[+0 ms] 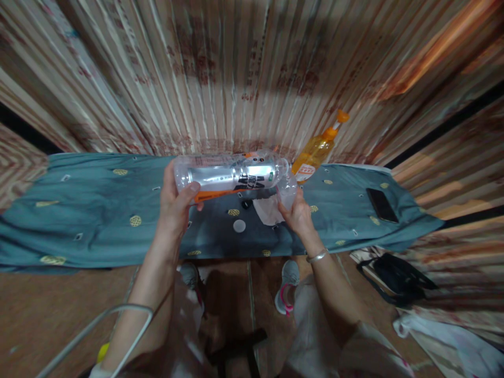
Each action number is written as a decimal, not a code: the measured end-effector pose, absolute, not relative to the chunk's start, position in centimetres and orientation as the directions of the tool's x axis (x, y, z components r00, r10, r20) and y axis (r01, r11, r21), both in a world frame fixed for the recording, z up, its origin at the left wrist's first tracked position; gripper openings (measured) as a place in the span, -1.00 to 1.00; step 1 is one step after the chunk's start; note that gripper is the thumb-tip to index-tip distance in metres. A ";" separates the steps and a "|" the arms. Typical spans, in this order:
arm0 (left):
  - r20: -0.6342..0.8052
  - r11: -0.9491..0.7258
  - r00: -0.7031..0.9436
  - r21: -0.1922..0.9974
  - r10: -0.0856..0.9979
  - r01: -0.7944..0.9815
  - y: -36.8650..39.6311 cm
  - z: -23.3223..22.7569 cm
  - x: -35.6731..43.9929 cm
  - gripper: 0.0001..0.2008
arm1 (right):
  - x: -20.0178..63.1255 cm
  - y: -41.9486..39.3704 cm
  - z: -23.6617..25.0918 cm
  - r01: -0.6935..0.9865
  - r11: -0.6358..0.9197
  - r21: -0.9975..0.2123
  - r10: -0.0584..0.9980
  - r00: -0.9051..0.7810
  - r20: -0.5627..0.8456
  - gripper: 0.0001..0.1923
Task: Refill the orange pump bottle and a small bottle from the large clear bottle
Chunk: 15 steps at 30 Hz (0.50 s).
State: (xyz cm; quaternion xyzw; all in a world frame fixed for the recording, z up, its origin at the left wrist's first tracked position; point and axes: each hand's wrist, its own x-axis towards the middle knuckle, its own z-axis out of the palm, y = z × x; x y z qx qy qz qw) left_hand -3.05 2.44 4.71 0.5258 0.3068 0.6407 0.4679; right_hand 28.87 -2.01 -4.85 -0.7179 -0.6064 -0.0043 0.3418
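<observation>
My left hand (pixel 177 191) is wrapped round the base end of a large clear plastic bottle (pixel 220 176) with a silver and orange label. The bottle lies nearly level in the air, its neck pointing right. My right hand (pixel 297 210) is closed on a small clear plastic cup (pixel 287 191), tilted beneath the bottle's mouth. Whether liquid passes between them I cannot make out. Behind the cup stands an orange pump bottle (pixel 313 155). Below the large bottle, a white cloth or tissue (pixel 268 211), a small black object (pixel 247 204) and a white round cap (pixel 239 226) lie on the table.
A green patterned cloth (pixel 98 210) covers the long narrow table. A black phone (pixel 381 205) lies at its right end. Striped curtains (pixel 236 79) hang behind. On the floor at right are a black bag (pixel 397 278) and white fabric (pixel 449 341).
</observation>
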 end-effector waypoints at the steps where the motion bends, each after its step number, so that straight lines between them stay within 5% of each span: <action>1: 0.388 -0.375 -0.009 0.885 0.922 -0.277 2.5 4.7 -3.1 -0.35 | 28.9 -2.0 -4.8 0.873 -0.033 -0.487 0.869 0.266 0.417 -0.28; 15: 0.395 -0.380 0.011 0.889 0.918 -0.255 2.8 3.9 -3.5 -0.36 | 28.8 -1.9 -4.9 0.887 -0.054 -0.459 0.868 0.269 0.418 -0.24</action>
